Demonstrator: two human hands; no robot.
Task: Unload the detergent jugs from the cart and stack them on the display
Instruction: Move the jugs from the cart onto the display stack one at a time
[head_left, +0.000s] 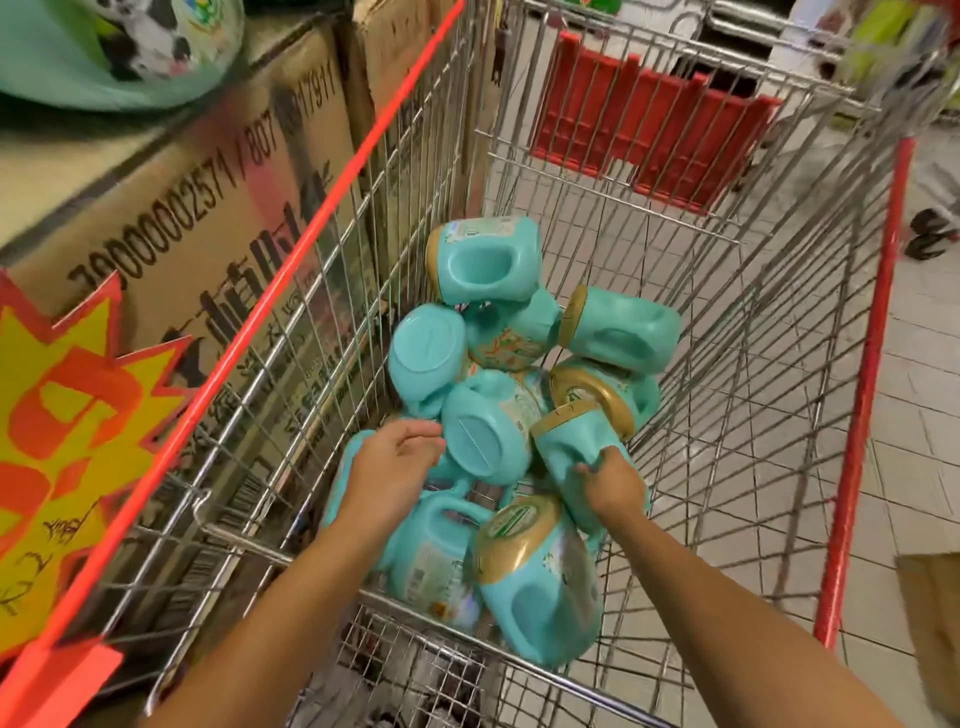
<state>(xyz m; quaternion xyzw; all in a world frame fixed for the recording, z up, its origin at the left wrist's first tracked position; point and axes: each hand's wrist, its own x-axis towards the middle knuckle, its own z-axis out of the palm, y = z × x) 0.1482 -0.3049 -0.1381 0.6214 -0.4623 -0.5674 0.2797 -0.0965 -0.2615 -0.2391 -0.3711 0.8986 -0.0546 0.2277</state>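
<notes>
- left hand (397, 454): reaching down into the pile, fingers curled under, knuckles against the rim of a bottom-up jug (480, 441). Fingertips are hidden, so I cannot tell if it grips anything.
- right hand (615, 483): fingers curled through the handle of a tilted jug (566, 447) and clamped on it. That jug's gold cap points away from the person and its body leans on the jugs beside it.
- hands are apart, with the bottom-up jug between them.
- detergent jugs (511, 338): turquoise with gold caps, all in a loose heap on the basket floor of the cart (322, 218). The heap sits toward the left wall and the near end; the right side of the basket floor is bare wire.
- jugs lie every way: some on their sides, two with flat bottoms up, one at the near end with its cap up.
- jug labels: green and white patches, too blurred to read.
- cart: wire mesh with red rails, and a red flap (649, 124) at the far end.
- cardboard boxes (208, 218): just outside the left wall, printed "0000002571 / 807" then "17911". The leading digits are unclear, and the large Chinese characters below are not legible.
- starburst sign (67, 441): yellow with a big orange numeral, at the cart's near left corner; the handwriting under it is unreadable.
- green pack (104, 52): on top of the boxes, with a cow picture.
- tiled floor (914, 441): to the right of the cart.
</notes>
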